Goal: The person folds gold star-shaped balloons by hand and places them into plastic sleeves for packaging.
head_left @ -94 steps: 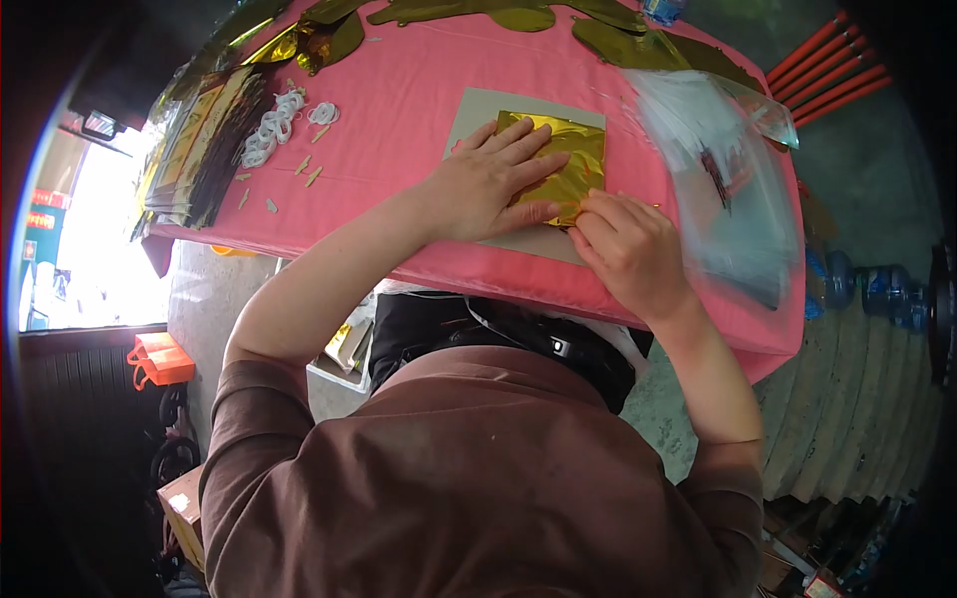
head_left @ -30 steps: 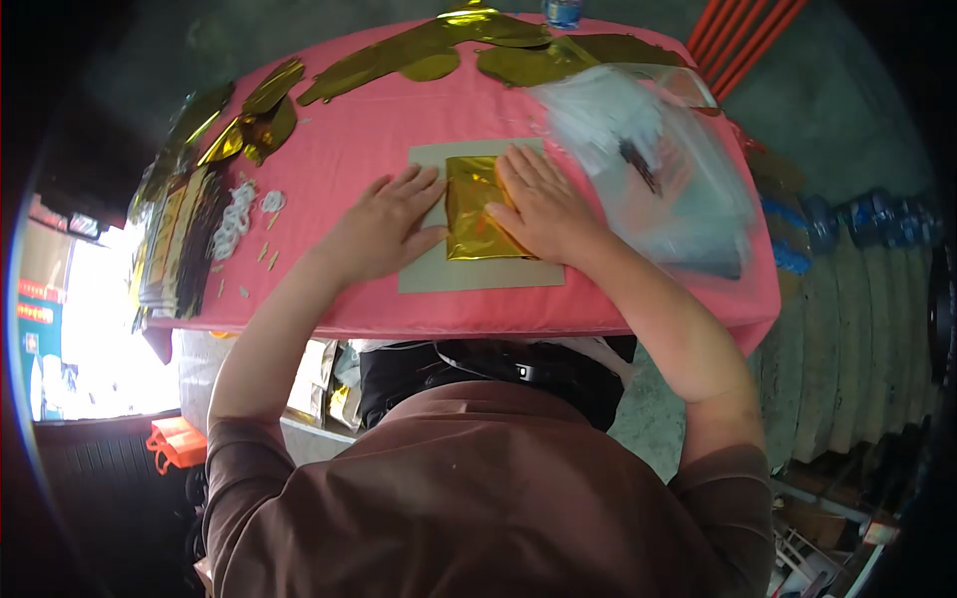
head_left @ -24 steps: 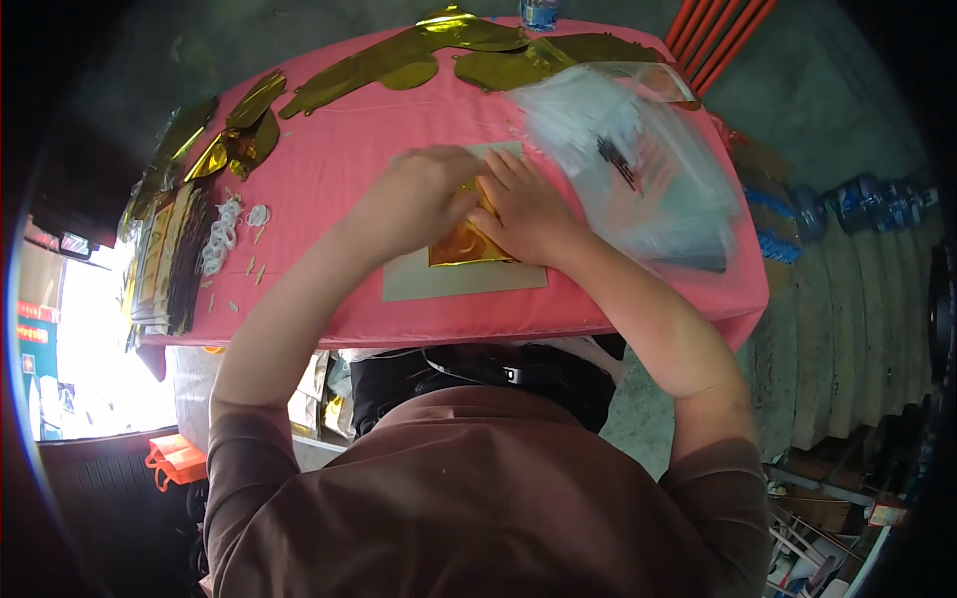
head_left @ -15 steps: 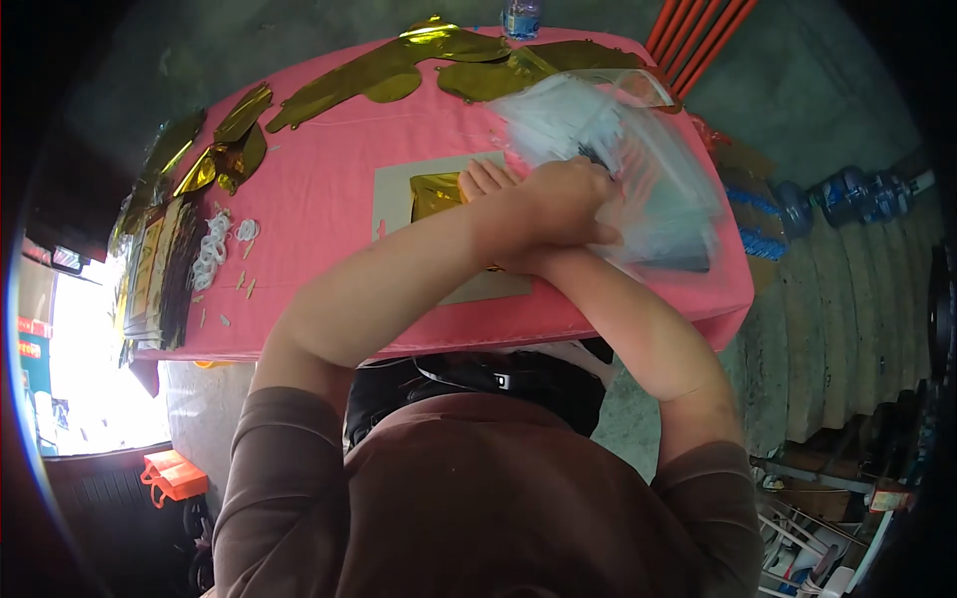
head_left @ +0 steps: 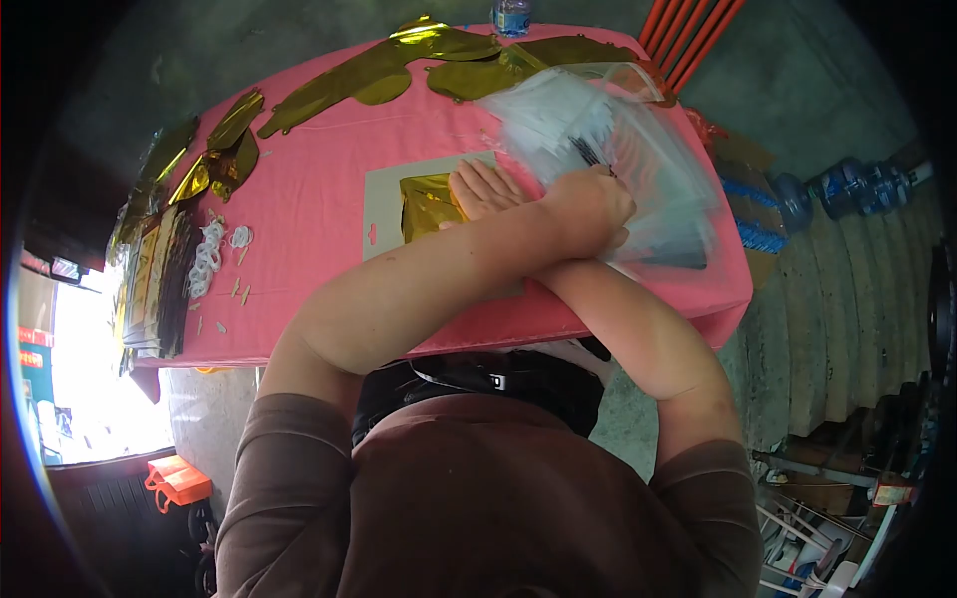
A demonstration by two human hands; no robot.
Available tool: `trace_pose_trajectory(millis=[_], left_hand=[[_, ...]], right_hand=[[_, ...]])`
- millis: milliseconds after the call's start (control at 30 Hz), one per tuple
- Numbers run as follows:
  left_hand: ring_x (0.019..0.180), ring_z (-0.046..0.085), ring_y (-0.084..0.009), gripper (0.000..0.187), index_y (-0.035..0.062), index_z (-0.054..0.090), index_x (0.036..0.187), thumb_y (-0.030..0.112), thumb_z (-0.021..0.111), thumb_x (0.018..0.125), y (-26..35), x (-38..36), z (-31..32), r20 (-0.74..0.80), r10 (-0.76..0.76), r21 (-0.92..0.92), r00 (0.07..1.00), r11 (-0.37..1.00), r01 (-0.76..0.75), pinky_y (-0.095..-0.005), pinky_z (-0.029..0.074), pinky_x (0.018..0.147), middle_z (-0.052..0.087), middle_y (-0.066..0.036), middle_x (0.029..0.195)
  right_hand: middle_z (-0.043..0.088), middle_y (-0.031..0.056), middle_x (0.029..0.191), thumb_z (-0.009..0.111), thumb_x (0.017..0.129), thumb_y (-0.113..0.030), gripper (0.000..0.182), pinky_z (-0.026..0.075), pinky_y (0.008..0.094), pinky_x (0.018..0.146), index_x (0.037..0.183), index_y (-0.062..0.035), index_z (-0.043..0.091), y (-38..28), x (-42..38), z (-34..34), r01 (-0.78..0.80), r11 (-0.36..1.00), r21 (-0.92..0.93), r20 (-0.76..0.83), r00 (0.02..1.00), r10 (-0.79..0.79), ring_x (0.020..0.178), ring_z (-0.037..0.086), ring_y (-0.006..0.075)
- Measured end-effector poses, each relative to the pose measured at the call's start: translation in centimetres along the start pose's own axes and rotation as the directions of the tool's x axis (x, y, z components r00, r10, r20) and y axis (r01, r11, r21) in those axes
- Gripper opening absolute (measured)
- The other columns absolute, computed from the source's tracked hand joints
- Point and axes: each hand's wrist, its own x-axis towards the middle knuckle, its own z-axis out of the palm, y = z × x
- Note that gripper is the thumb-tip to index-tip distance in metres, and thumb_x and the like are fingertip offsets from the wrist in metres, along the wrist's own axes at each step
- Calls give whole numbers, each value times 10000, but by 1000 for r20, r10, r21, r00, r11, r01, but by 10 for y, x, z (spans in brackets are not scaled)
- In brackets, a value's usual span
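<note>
My forearms cross over the pink table. My left hand, on the right side of the view, is closed at the pile of clear plastic bags; what its fingers grip is hidden. Thin dark strips show just beyond its knuckles, among the bags. My right hand lies with fingers stretched and slightly apart at the right edge of a folded gold foil piece. That foil lies on a grey-beige card, which my left forearm partly covers.
Flat gold foil shapes run along the pink table's far edge. At the left are white rings or ribbon coils, small scraps and a stack of packed cards. A water bottle stands at the far edge; orange poles are beyond.
The view has shifted slightly, moving the table items a little left. My left hand has turned slightly, and more of the dark strips shows. My right hand stays at the foil, its fingers more visible.
</note>
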Motion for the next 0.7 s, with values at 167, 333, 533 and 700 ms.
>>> trace_pose_trajectory(millis=[167, 333, 533, 700], left_hand=[[689, 597, -343, 146, 22, 613, 679, 167, 628, 696, -7, -2, 7, -12, 58, -28, 998, 998, -58, -417, 495, 639, 598, -154, 692], [670, 627, -347, 76, 13, 620, 690, 85, 598, 684, -9, -2, -2, -69, -162, -252, 984, 958, 140, -420, 506, 629, 622, -179, 678], [574, 605, -224, 189, 4, 612, 703, 145, 732, 668, -21, -3, -14, 57, -313, -568, 948, 771, 288, -351, 479, 572, 611, -139, 618], [682, 589, -78, 153, 14, 585, 715, 91, 699, 783, -21, 2, -27, 101, -350, -756, 931, 582, 301, -258, 485, 620, 628, -29, 687]], right_hand=[[336, 215, 1414, 498, 868, -437, 683, 155, 430, 1118, 1318, 66, 391, 1, -1, 2, 4, 1000, -14, -18, 1000, -4, 1358, 247, 319], [316, 216, 1425, 458, 888, -426, 670, 150, 431, 1121, 1339, 58, 356, 1, 0, -3, 22, 999, -26, 14, 1000, -21, 1360, 242, 327], [269, 226, 1444, 376, 916, -357, 631, 163, 438, 1122, 1375, 62, 265, -9, -1, -37, 32, 999, -7, 121, 992, -31, 1363, 232, 342], [294, 246, 1420, 369, 920, -329, 602, 179, 446, 1115, 1365, 65, 276, -12, 2, -32, 8, 999, -53, 122, 993, -2, 1348, 256, 354]])
